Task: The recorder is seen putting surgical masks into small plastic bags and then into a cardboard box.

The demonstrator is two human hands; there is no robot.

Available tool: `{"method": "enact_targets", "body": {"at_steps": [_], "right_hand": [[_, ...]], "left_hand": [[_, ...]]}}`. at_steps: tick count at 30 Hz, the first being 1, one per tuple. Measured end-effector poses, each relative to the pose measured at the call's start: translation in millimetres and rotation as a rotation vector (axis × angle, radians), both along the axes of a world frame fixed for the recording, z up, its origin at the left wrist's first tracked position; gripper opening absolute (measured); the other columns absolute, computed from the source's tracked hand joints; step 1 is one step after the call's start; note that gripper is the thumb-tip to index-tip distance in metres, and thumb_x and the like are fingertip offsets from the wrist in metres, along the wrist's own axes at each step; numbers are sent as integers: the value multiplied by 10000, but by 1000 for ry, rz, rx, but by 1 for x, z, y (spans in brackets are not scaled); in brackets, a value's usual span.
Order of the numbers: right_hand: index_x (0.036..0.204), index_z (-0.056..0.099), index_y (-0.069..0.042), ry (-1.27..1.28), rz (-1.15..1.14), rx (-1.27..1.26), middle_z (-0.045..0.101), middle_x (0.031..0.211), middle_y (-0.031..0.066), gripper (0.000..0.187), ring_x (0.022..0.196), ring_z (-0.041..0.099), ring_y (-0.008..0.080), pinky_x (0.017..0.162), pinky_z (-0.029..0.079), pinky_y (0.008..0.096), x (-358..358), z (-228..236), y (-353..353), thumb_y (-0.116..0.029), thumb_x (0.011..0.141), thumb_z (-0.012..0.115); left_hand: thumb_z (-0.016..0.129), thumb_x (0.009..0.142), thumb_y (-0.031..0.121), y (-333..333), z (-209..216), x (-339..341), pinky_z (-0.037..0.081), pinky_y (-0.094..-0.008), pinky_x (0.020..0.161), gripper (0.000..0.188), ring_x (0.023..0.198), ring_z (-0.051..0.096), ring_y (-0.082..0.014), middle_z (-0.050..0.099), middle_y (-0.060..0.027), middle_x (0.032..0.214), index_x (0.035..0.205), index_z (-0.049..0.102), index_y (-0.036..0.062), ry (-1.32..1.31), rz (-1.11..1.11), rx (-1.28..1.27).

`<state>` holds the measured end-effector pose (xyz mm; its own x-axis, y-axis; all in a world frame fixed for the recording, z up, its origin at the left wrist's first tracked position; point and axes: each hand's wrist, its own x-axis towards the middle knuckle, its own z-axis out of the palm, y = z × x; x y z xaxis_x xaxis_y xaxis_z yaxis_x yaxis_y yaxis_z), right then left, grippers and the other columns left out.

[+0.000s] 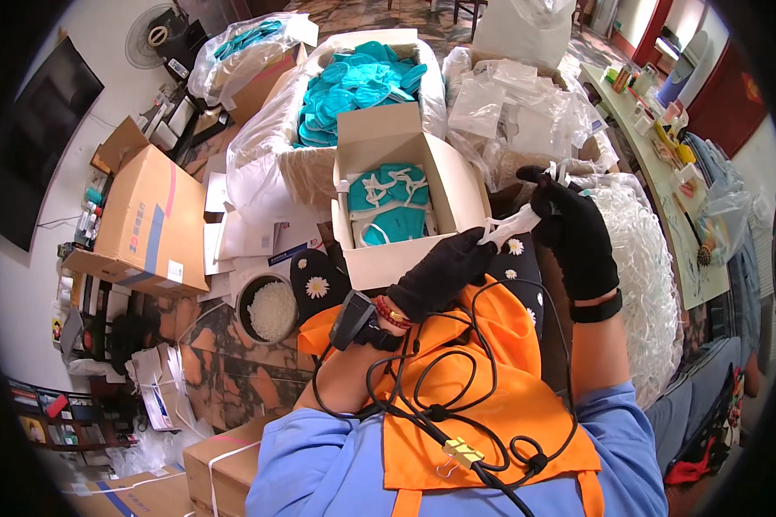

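Note:
My left hand [440,274], in a black glove, is closed on one end of some white elastic straps [510,227] above my lap. Their other end is pinched in my right hand [575,237], also black-gloved and raised a little higher. Just beyond my left hand an open white carton [358,264] holds teal face masks [391,194] with white straps lying over them. Close to my right hand, a big heap of loose white straps [638,284] fills a plastic-lined container.
Behind the carton, a plastic-lined box [435,86] is piled with teal masks [353,90]. Clear plastic bags [517,108] fill another box on its right. A round tub [243,314] of white bits stands left of my knees. Brown cartons [151,220] sit farther left; a cluttered table [664,202] runs along the right.

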<state>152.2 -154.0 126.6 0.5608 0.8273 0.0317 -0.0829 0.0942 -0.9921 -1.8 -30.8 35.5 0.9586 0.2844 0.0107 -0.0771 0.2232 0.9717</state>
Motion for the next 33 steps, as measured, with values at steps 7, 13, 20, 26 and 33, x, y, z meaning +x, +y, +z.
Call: {"method": "enact_targets", "body": {"at_steps": [7, 13, 20, 26, 33], "right_hand": [[1117, 644, -50, 81, 32, 59, 478, 726, -53, 272, 532, 433, 34, 471, 337, 185, -7, -4, 8, -239, 964, 523], [1124, 647, -70, 156, 26, 29, 491, 733, -42, 278, 534, 447, 47, 471, 345, 195, -9, 0, 7, -260, 947, 545], [1118, 643, -54, 231, 0, 34, 527, 716, -28, 290, 533, 462, 52, 468, 355, 203, -8, -3, 10, -262, 930, 570], [1114, 639, -42, 230, -3, 26, 528, 707, -29, 286, 514, 438, 47, 453, 339, 199, -13, -4, 8, -246, 920, 587], [1177, 607, -15, -24, -81, 31, 505, 734, -53, 285, 583, 423, 32, 515, 341, 181, 17, -23, 4, -106, 922, 519]], "left_hand": [[576, 941, 156, 2, -5, 2, 531, -253, 704, 244, 836, 609, -120, 620, -30, 939, 1143, 563, 18, -165, 1, 134], [636, 906, 171, 1, 10, 4, 530, -271, 665, 246, 761, 600, -110, 627, -15, 954, 1110, 592, 40, 11, -71, -372], [665, 834, 89, 4, -5, 3, 496, -256, 610, 215, 699, 579, -122, 614, -24, 889, 1041, 624, 47, -71, -65, 56], [666, 745, -40, -4, 9, 1, 485, -258, 577, 239, 644, 573, -174, 565, -58, 775, 959, 588, 30, -4, -4, 66], [584, 901, 122, -7, -4, -3, 526, -288, 560, 108, 616, 579, -152, 556, -42, 752, 955, 564, 31, 97, -177, -13]]}}
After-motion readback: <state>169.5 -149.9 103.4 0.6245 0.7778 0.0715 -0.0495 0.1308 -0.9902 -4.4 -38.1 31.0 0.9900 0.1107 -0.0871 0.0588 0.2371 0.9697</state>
